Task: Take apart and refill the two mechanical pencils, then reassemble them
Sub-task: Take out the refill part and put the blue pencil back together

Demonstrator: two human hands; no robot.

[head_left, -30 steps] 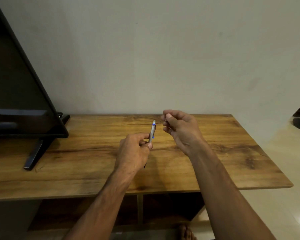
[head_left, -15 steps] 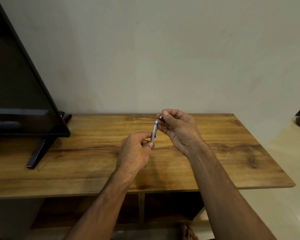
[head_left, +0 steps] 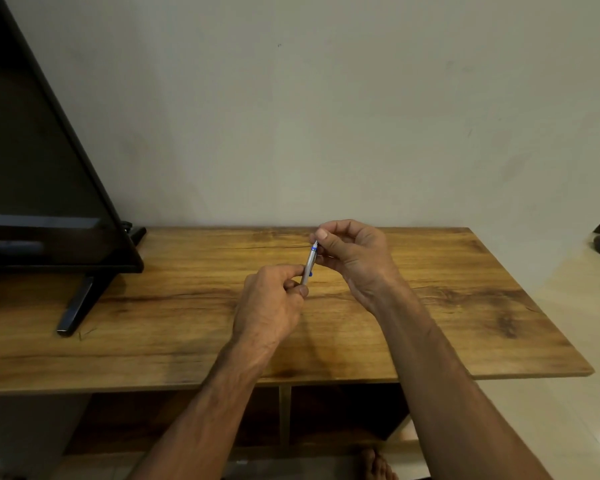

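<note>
A silver mechanical pencil with blue trim stands nearly upright above the middle of the wooden table. My left hand grips its lower half in a closed fist. My right hand pinches the pencil's top end between thumb and fingers, where a small silver cap shows. The pencil's tip is hidden inside my left fist. No second pencil is in view.
A black television on a slanted stand foot fills the left of the table. A plain wall rises behind the table's far edge. Open shelves lie below the table, and a bare foot is on the floor.
My right hand, which was apart from the pencil with a small piece in its fingers, has come left onto the pencil's top end. My left hand has held the pencil nearly still.
</note>
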